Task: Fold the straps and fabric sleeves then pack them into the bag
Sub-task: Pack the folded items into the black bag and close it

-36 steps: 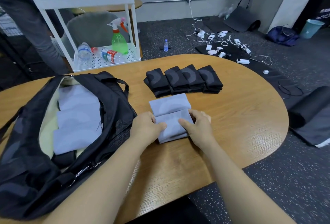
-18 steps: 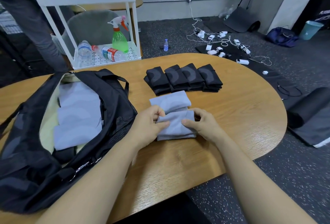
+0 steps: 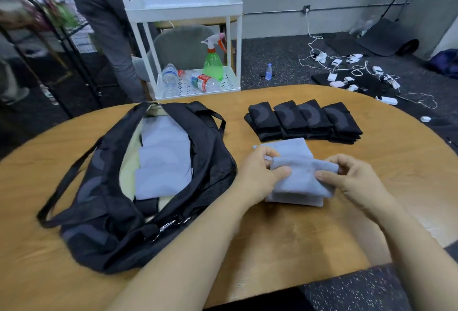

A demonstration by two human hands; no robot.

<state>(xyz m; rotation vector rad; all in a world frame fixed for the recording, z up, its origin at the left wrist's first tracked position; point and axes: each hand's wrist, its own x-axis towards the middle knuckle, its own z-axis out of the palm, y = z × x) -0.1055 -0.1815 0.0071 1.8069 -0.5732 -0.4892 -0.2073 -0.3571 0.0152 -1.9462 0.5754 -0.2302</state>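
Both hands [image 3: 307, 177] have lifted the grey sleeve [image 3: 301, 174], crosswise.

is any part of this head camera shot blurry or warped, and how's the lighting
Head view: the far left rack is smeared by motion blur; the hands and grey sleeve are fairly sharp. Wide-angle distortion bows the table edge and tilts the cart. Lighting is soft and even, with faint shadows and no strong glare.
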